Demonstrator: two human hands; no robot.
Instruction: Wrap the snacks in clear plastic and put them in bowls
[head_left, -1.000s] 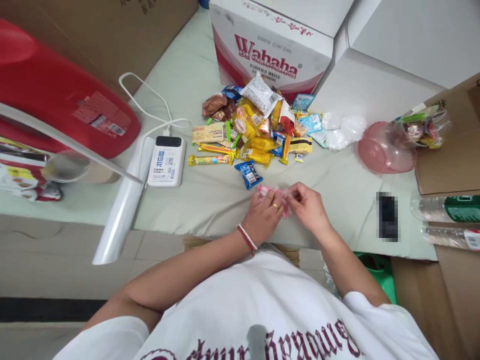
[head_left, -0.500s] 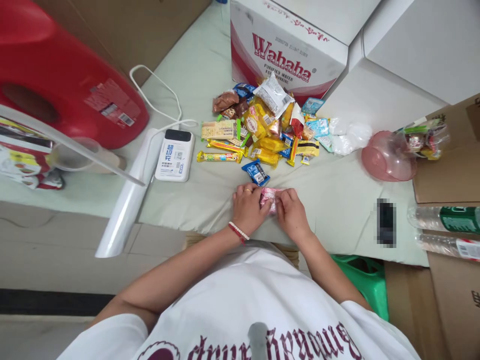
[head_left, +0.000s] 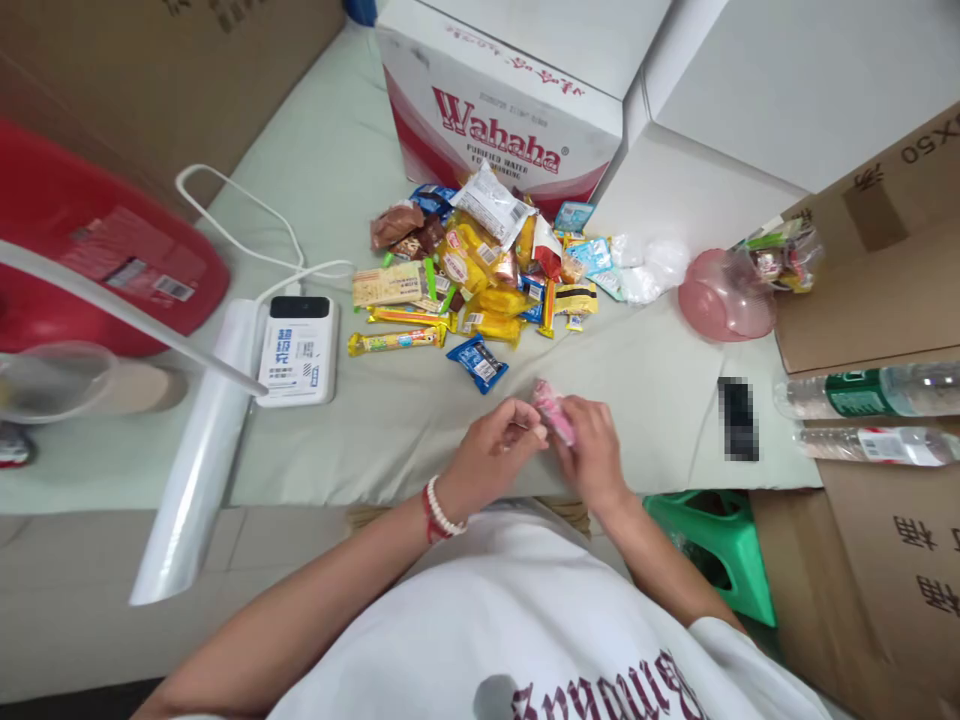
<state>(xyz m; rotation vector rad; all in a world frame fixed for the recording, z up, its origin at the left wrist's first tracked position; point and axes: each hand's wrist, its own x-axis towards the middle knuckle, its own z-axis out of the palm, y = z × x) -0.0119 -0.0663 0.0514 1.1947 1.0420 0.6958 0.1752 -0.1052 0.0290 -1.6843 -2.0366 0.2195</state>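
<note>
My right hand (head_left: 596,455) grips a small pink snack packet (head_left: 553,412) and holds it tilted over the cloth near the table's front edge. Beside it, my left hand (head_left: 491,455) is closed, thumb and fingers pinched together close to the packet's left side. Whatever lies between those fingertips is too small to make out. A blue wrapped snack (head_left: 478,363) rests on the cloth just beyond my left hand. Further back is a heap of wrapped snacks, with a yellow packet (head_left: 495,328) at its front and a white packet (head_left: 491,205) on top.
A Wahaha carton (head_left: 499,125) stands behind the heap. To the left are a white power bank (head_left: 300,352) with its cable, a white roll (head_left: 199,450) and a red jug (head_left: 112,250). A pink bowl (head_left: 724,300), plastic bottles (head_left: 877,390) and a blurred dark object (head_left: 739,418) lie right.
Both hands have lifted slightly from the cloth and turned the pink packet upright. My left hand has drawn back from it, fingers curled. The camera view has shifted right.
</note>
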